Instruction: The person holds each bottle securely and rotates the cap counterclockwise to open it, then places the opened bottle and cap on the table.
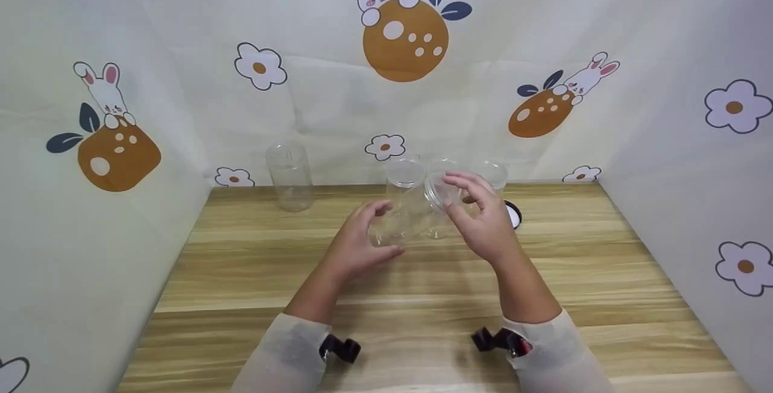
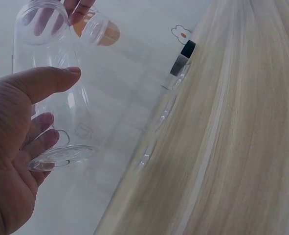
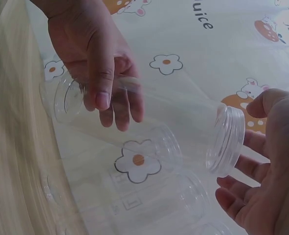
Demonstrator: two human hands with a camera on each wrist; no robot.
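Observation:
A clear plastic jar (image 3: 193, 120) lies tilted in the air between the hands, its ridged mouth towards the right. My left hand (image 1: 359, 245) grips it near the base, with thumb and fingers on opposite sides, as the left wrist view (image 2: 22, 117) also shows. At the mouth end is my right hand (image 1: 483, 221), its fingers loosely bent and spread around the rim (image 3: 227, 142). Whether the right fingertips touch the rim is hard to tell. Behind the hands stand several similar clear jars (image 1: 406, 174), partly hidden by the held one.
Another clear jar (image 1: 290, 178) stands apart at the back left of the wooden table (image 1: 416, 314). A black-rimmed lid with a white inside (image 1: 513, 216) is beside the right hand, partly covered. Printed cloth walls (image 1: 320, 85) enclose the table at the back and sides.

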